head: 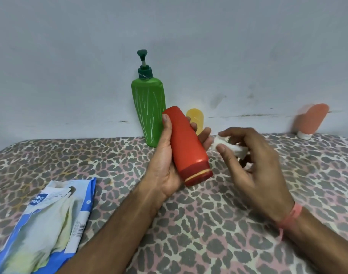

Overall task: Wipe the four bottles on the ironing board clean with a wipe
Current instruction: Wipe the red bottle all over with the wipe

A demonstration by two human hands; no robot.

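Red bottle (pixel 189 147) sits gripped in the left hand (pixel 167 165), the right hand (pixel 254 165) pinching the wipe (pixel 224 146) just beside it, apparently mid-task, with three bottles waiting beyond.

The ironing board (pixel 189 224) stands against the wall (pixel 169 36). The pump bottle (pixel 149 111) stands upright at the board's far edge, touching the wall. The small tube (pixel 195 117) sits just right of it, partly hidden behind the held bottle (pixel 187 145). The left hand (pixel 169 161) holds that bottle above the board, cap end toward the person. The right hand (pixel 252 165), just right of it, holds the wipe (pixel 226 146). The inverted tube (pixel 311 121) leans on the wall at far right. The wipes packet (pixel 46 224) lies at near left.
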